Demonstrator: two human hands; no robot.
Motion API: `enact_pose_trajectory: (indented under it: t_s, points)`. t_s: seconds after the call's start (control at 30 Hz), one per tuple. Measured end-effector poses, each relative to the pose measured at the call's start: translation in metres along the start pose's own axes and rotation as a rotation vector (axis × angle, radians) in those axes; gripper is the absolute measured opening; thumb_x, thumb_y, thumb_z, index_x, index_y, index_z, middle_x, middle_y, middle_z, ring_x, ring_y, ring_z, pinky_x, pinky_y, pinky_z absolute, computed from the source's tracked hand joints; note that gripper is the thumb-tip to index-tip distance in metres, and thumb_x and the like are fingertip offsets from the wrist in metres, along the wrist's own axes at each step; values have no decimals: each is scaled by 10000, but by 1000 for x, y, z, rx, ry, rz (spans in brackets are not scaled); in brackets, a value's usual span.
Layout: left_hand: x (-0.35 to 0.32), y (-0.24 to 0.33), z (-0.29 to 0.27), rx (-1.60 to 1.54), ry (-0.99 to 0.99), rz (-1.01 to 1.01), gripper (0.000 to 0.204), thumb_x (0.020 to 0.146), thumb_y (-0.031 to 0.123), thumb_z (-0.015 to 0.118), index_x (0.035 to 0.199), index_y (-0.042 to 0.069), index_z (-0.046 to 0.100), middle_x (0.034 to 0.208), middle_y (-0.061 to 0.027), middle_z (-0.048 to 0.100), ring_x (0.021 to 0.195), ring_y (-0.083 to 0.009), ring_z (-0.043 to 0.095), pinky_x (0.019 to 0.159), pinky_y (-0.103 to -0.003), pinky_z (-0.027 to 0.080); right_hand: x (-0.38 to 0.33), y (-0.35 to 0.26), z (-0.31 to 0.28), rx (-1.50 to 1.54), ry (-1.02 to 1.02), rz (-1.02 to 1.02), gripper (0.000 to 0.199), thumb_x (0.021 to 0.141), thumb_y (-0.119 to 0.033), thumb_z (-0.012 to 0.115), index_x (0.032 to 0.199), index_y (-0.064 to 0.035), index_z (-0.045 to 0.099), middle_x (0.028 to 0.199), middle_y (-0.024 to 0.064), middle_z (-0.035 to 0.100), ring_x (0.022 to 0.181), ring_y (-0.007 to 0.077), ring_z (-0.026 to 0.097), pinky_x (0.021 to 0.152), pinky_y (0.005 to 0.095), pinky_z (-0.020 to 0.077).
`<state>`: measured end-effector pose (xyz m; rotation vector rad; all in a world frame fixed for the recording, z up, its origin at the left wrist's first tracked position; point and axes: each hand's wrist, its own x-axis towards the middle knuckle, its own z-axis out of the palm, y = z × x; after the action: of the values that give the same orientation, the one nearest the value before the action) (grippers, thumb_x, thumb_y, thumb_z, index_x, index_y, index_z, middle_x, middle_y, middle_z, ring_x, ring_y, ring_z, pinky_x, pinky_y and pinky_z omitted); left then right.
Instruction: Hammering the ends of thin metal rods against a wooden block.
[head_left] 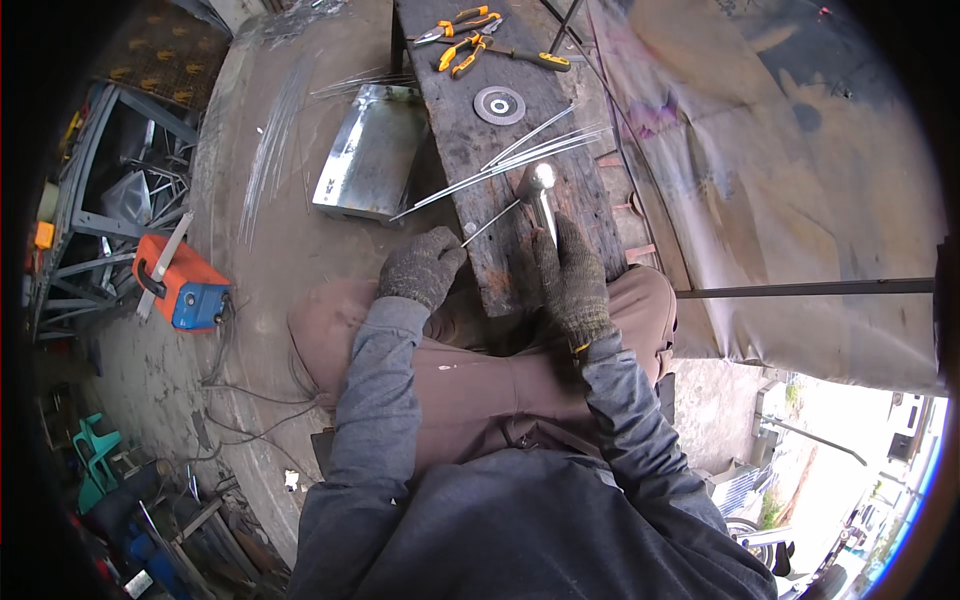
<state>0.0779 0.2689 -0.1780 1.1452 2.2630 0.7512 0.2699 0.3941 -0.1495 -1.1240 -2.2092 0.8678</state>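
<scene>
My left hand, in a dark knitted glove, pinches one end of a thin metal rod. The rod's other end rests on the dark wooden plank, close to the hammer. In my gloved right hand is a metal hammer, its shiny rounded head over the plank and its handle partly hidden by my fingers. Just beyond both hands, several loose metal rods lie across the plank, some sticking out past its left edge. A round grinding disc lies flat farther up.
Yellow-and-black pliers and another yellow-handled tool lie at the plank's far end. Left of it stands a sheet-metal tray on the floor, near more thin rods. An orange-and-blue machine with cables sits at left; a draped sheet hangs at right.
</scene>
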Motion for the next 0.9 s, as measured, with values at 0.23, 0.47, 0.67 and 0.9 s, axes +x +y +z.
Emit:
enact_pose_trajectory:
  t_s: [0.23, 0.47, 0.67, 0.9]
  points:
    - [2, 2, 0, -16, -15, -7, 225, 909, 347, 661, 988, 137, 674, 1019, -154, 708, 981, -387, 661, 847, -494, 516, 19, 15, 0, -29, -95, 50, 438, 1010, -356, 548, 1331, -58, 566, 1115, 287, 666, 1008, 479, 646, 869, 549, 507]
    - [-1, 2, -4, 31, -37, -43, 246, 909, 375, 662, 1001, 146, 666, 1028, -132, 714, 978, -378, 665, 852, -498, 514, 9, 17, -7, 17, -6, 56, 419, 1036, -349, 528, 1280, -11, 570, 1099, 296, 663, 1051, 486, 627, 883, 532, 500]
    - [-11, 36, -22, -393, 263, 36, 212, 898, 190, 759, 1058, 58, 711, 1003, -96, 739, 903, -227, 704, 808, -349, 553, 5, 78, -12, 5, 96, 61, 421, 1038, -367, 537, 1174, 25, 607, 1060, 285, 664, 1028, 471, 619, 866, 521, 482]
    - [-37, 97, -26, -352, 712, 551, 213, 832, 53, 783, 1037, 56, 723, 1035, -103, 719, 918, -266, 691, 833, -390, 561, 6, 55, -26, 169, 31, 173, 371, 1056, -317, 523, 1164, 21, 630, 1020, 221, 670, 957, 350, 645, 856, 423, 490]
